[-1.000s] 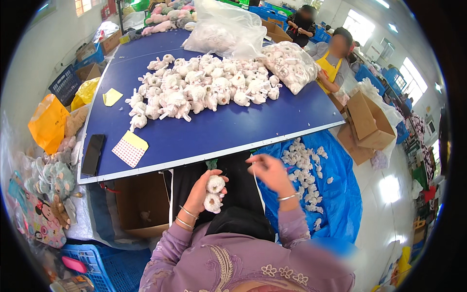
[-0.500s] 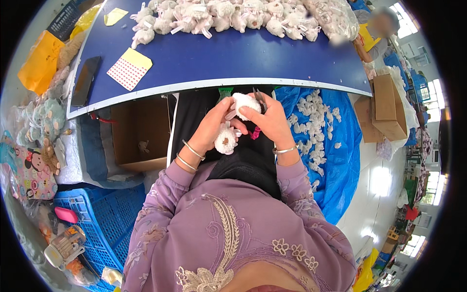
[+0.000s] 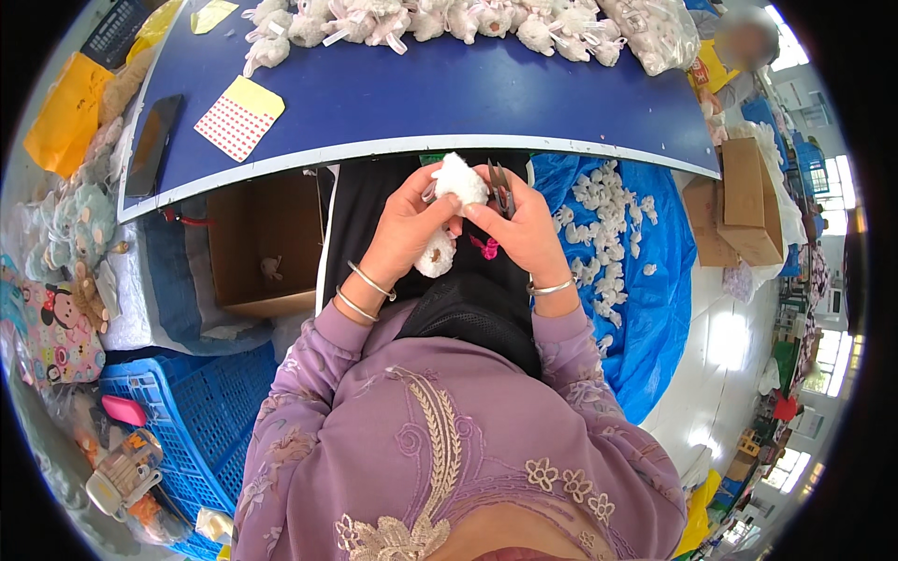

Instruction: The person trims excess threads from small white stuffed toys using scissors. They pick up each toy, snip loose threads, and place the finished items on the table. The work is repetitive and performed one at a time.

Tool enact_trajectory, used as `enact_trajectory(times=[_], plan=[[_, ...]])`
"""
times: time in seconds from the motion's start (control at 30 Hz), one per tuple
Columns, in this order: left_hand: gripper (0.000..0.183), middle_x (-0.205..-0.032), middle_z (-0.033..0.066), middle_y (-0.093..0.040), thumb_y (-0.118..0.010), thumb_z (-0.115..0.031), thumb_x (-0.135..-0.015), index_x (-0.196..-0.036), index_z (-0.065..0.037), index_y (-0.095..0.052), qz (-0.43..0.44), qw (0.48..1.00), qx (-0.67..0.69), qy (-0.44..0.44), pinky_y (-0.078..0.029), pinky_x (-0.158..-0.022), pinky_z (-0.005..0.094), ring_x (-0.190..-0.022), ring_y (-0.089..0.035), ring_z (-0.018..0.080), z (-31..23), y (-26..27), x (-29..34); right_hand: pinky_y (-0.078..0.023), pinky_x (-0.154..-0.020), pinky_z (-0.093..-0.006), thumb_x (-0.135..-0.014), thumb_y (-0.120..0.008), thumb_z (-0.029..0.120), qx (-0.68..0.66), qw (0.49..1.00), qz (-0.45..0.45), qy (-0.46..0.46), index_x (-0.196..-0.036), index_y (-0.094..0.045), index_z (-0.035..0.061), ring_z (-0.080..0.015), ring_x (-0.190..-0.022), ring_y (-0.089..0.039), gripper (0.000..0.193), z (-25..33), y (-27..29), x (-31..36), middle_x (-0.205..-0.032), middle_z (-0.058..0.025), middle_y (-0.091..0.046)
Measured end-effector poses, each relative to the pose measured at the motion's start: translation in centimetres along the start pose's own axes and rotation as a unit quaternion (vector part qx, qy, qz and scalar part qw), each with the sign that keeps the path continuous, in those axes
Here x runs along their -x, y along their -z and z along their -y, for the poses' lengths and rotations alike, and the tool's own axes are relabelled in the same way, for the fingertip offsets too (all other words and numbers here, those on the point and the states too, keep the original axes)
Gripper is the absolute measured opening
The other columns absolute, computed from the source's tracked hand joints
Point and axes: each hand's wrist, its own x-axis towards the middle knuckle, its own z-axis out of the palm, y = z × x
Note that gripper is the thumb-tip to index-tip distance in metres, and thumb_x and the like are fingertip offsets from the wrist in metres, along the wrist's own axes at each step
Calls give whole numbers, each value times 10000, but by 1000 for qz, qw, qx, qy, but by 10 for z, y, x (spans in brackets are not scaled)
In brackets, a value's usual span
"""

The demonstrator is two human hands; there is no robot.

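Note:
Above my lap, just off the table's near edge, a small fluffy white plush piece (image 3: 458, 180) sits between my two hands. My left hand (image 3: 409, 222) is closed on it, the thumb pressing its lower side. The thumb of my right hand (image 3: 524, 232) meets the plush from the other side. Dark thread snips (image 3: 501, 190) are tucked in that right hand, blades pointing up and apart. Below my left fingers hangs a second white plush piece with a brownish spot (image 3: 435, 255), partly covered by the hand. A magenta bit (image 3: 487, 247) shows by my right fingers.
Many plush pieces (image 3: 426, 21) line the back of the blue table (image 3: 421, 98), beside a filled clear bag (image 3: 655, 37). A sticker sheet (image 3: 238, 120) and a phone (image 3: 154, 145) lie left. White pieces rest on blue sheeting (image 3: 659, 327). Cardboard box (image 3: 229, 301) and blue crate (image 3: 201, 421) stand left.
Both hands have turned the upper plush piece so its pointed end faces up, and my left thumb now presses on it. The lower piece has swung closer under the hand. The snips stand more upright.

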Motion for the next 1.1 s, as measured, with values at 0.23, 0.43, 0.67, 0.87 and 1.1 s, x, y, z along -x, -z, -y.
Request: enact_trajectory(times=[0.23, 0.43, 0.67, 0.87, 1.1], plan=[[350, -855, 53, -626, -597, -132, -931, -1250, -12, -519, 11, 998, 56, 20, -504, -544, 254, -614, -580, 91, 1, 9, 0, -398, -577, -185, -897, -662, 132, -58, 997, -43, -37, -954, -630, 30, -20, -661, -476, 121, 0, 11, -1, -782, 37, -576], [309, -834, 74, -628, -541, -122, -945, -1235, -18, -525, 28, 996, 75, 29, -506, -549, 264, -600, -583, 115, 2, 10, 0, -376, -553, -182, -926, -636, 168, -101, 991, -80, -36, -936, -641, 27, -19, -634, -466, 142, -5, 8, -2, -756, 31, -584], [310, -891, 95, -645, -482, -69, -939, -1246, -40, -522, 24, 992, 122, 37, -522, -559, 275, -623, -608, 132, 1, 8, -2, -395, -579, -186, -925, -641, 180, -53, 995, -76, -21, -949, -645, 22, -27, -661, -488, 160, -1, 4, 1, -758, 28, -592], [380, -941, 50, -636, -601, -81, -888, -1256, -35, -517, -31, 999, -45, 0, -515, -603, 249, -668, -596, 89, -1, 4, 2, -390, -604, -180, -862, -718, 191, 36, 997, -60, 20, -1029, -629, 8, -25, -702, -477, 263, 13, -5, 4, -848, 29, -601], [491, -1011, 31, -588, -700, -73, -841, -1277, -15, -482, -15, 994, -88, -60, -470, -649, 207, -765, -560, 45, -3, 0, 8, -417, -617, -193, -834, -711, 162, 0, 998, -64, -6, -1075, -607, -21, -32, -709, -492, 320, -6, -3, 1, -872, 8, -615]])
